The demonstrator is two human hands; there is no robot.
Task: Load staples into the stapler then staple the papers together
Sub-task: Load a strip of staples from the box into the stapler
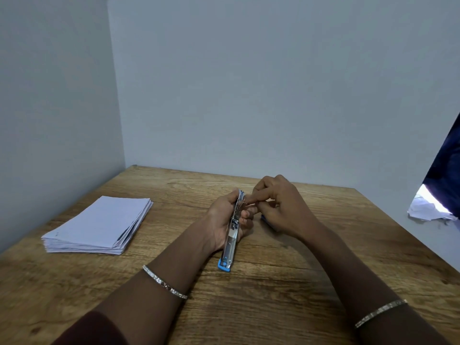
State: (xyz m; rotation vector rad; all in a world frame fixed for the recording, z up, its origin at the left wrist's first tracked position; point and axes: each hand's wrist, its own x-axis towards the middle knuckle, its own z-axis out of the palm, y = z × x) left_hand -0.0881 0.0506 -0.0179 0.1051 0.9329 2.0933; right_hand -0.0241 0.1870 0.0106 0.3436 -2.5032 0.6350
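A blue and silver stapler [230, 242] is swung wide open at the middle of the wooden table [249, 295], its blue end resting on the wood. My left hand [224, 220] grips its metal magazine from the left. My right hand [281, 205] is pinched at the stapler's far end, fingertips touching the metal channel; I cannot tell whether staples are between the fingers. A small blue thing [264, 217] peeks out under my right hand. A stack of white papers [99, 225] lies to the left, apart from both hands.
Walls close the table in at the back and left. At the right edge hang a dark cloth [448, 175] and some crumpled white paper [428, 207]. Both wrists wear thin bracelets.
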